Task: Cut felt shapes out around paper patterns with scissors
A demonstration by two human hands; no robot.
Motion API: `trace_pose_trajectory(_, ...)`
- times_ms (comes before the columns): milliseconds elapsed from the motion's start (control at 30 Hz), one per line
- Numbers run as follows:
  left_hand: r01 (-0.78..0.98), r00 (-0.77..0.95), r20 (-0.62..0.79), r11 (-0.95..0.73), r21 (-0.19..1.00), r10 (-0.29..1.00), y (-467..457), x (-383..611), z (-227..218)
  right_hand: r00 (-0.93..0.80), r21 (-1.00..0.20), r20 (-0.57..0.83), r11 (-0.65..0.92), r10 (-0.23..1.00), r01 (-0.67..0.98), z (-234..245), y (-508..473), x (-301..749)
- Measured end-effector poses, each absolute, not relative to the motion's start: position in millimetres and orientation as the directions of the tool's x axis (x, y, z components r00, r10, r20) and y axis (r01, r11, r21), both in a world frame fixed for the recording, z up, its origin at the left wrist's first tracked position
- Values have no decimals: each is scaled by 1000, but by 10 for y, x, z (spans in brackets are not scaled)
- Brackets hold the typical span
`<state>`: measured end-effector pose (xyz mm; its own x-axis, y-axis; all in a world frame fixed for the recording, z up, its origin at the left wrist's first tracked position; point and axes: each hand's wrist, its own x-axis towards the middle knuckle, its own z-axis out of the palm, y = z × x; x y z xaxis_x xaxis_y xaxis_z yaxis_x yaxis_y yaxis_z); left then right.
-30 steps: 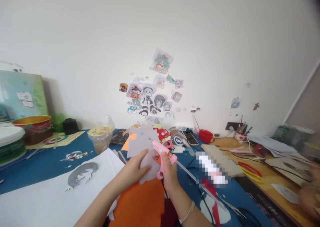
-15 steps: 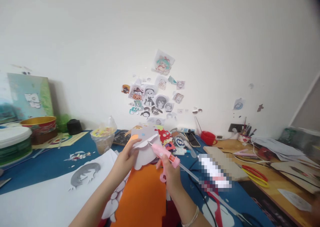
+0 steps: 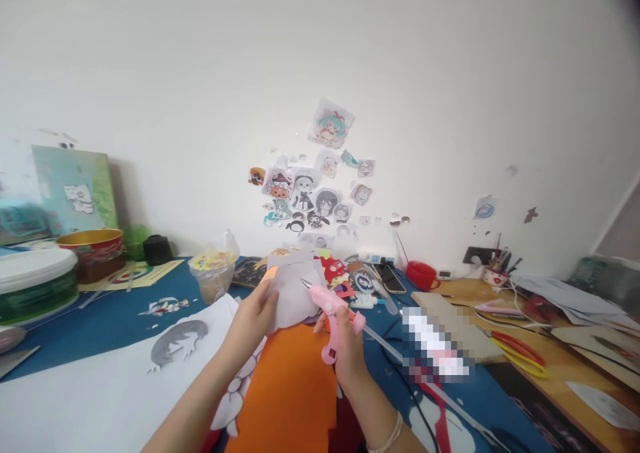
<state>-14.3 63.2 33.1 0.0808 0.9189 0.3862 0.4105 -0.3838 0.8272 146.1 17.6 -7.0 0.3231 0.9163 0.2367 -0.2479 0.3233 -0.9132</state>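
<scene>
My left hand (image 3: 253, 320) pinches a pale grey felt cut-out (image 3: 293, 296) and holds it up in front of me. My right hand (image 3: 345, 346) is wrapped round a pink glue gun (image 3: 333, 310), whose metal nozzle points left and meets the cut-out's upper right edge. A clear glue stick juts from the gun's back toward the right. Below both hands lies an orange felt sheet (image 3: 290, 400) on the blue table (image 3: 110, 320).
White paper with a grey hair-shaped print (image 3: 177, 340) lies at the left. A plastic cup (image 3: 213, 276), tins and a white tub (image 3: 35, 286) stand at the back left. Red and yellow scissors (image 3: 517, 353), a red cup (image 3: 423, 274) and a phone (image 3: 390, 278) are at the right.
Both hands have stayed in front of me with small shifts. The grey cut-out has been turned and lifted, and the glue gun's nozzle has stayed at its edge.
</scene>
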Motion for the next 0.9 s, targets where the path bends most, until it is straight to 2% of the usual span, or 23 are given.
trace_pose_trajectory(100, 418, 55, 376, -363, 833, 925, 619, -142, 345, 329, -920, 221, 308, 918, -240, -55, 170, 1445)
trace_pose_trajectory(267, 369, 55, 386, -379, 849, 921, 599, -141, 371, 385, -968, 79, 163, 920, -190, 19, 158, 1378)
trace_pose_trajectory(600, 351, 25, 426, -407, 844, 905, 594, -186, 374, 432, -974, 112, 186, 895, -133, -74, 241, 1374)
trace_pose_trajectory(900, 419, 64, 472, -453, 787, 879, 540, -165, 407, 485, -967, 191, 249, 853, -56, -210, 328, 1399)
